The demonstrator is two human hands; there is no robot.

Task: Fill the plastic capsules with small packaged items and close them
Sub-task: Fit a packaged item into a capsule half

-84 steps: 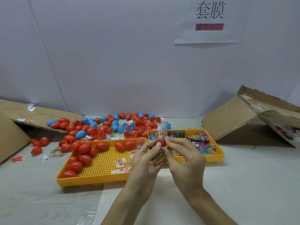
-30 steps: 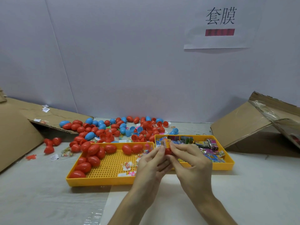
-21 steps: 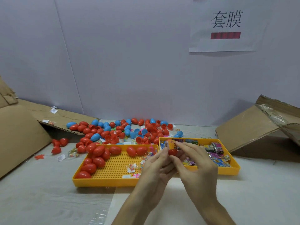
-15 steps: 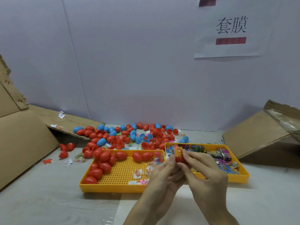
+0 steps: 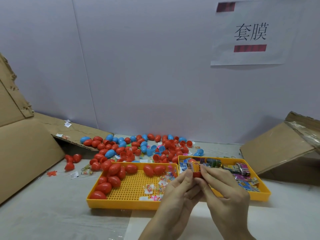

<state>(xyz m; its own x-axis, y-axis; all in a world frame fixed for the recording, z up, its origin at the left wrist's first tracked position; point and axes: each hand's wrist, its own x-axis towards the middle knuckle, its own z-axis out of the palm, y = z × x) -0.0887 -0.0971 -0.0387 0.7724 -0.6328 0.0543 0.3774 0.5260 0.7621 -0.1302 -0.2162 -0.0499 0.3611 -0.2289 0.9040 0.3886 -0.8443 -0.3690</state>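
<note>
Head view: both hands meet just in front of the seam between the two yellow trays. The left hand pinches a red capsule half from its side, steadying it with the mouth up. The right hand has its fingers closed narrowly on a small printed packet that stands upright out of the half, probably to press it down. No second half is visible in either hand, so I judge the capsule is being filled and not yet closed. The right tray holds the packet stock within short reach. The left tray holds closed red capsules along its far and left sides, so it is likely the output bin. Loose red and blue capsules lie heaped on the tabletop behind both trays. Compared with half a second ago, the grip and the packet's position look unchanged. The view itself has swung up and leftward, and more of the left cardboard shows.
</note>
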